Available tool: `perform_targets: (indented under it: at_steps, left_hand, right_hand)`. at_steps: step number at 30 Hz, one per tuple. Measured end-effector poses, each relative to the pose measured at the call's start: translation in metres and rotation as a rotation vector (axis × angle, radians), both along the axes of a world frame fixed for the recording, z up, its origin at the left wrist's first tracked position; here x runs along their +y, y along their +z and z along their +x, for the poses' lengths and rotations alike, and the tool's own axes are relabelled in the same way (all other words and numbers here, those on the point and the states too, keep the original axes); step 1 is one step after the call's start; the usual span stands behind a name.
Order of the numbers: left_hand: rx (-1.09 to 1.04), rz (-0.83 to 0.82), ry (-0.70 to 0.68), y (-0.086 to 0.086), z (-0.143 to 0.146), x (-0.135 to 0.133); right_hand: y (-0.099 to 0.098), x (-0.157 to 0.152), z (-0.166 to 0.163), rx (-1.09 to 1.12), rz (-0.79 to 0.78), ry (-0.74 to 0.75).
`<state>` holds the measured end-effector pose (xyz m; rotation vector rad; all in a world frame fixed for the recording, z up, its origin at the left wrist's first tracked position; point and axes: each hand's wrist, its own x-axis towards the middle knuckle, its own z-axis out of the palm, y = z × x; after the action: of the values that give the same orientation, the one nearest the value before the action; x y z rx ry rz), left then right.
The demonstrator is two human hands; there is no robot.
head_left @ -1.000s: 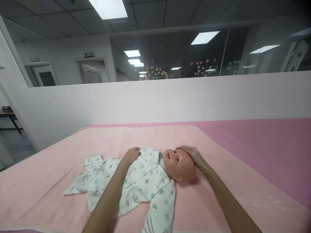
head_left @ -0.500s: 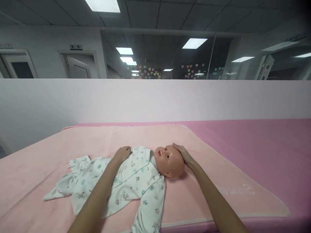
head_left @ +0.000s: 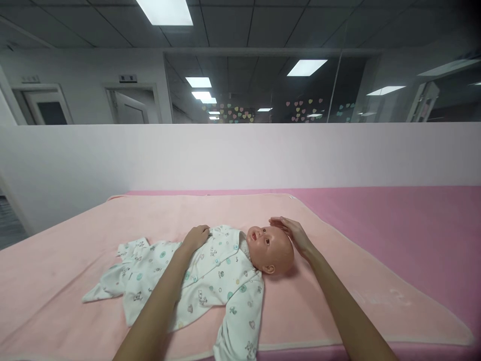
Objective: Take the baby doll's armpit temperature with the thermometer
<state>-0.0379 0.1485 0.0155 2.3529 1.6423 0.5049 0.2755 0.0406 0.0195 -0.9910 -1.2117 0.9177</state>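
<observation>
A baby doll [head_left: 271, 249] lies on its back, its bald head toward the right. It wears a white sleepsuit [head_left: 210, 281] with small printed figures and blue snaps; one sleeve hangs toward the near edge. My left hand [head_left: 197, 237] rests on the far side of the doll's middle, palm down, fingers stretched over the cloth. Beside the top of the doll's head is my right hand [head_left: 291, 231], fingers straight and a little raised off the forehead. Whether its palm touches the head I cannot tell.
Under the doll spreads a peach blanket [head_left: 319, 311] with a pale border. It covers part of a pink mat [head_left: 421, 240]. Behind stands a low white wall [head_left: 240, 155]. Beyond it are doors and a window with heart stickers [head_left: 236, 113].
My right hand has lifted slightly from the doll's head, its fingers now apart from the forehead. The left hand stays on the doll's body. The whole view has shifted a little.
</observation>
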Motion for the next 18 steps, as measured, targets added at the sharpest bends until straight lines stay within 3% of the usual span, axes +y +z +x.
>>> perform_targets:
  at_steps: [5,15,18]
  left_hand:
    - [0.004,-0.001,-0.006,0.003,0.001,-0.004]
    - [0.041,-0.032,0.045,0.004,0.001,-0.004]
    - [0.062,-0.059,0.097,0.004,0.0,-0.004]
  right_hand:
    - [0.006,-0.011,-0.013,-0.112,-0.121,0.145]
    - [0.0,-0.003,-0.002,-0.01,-0.009,0.026]
    - [0.001,-0.006,-0.007,-0.049,-0.04,0.098]
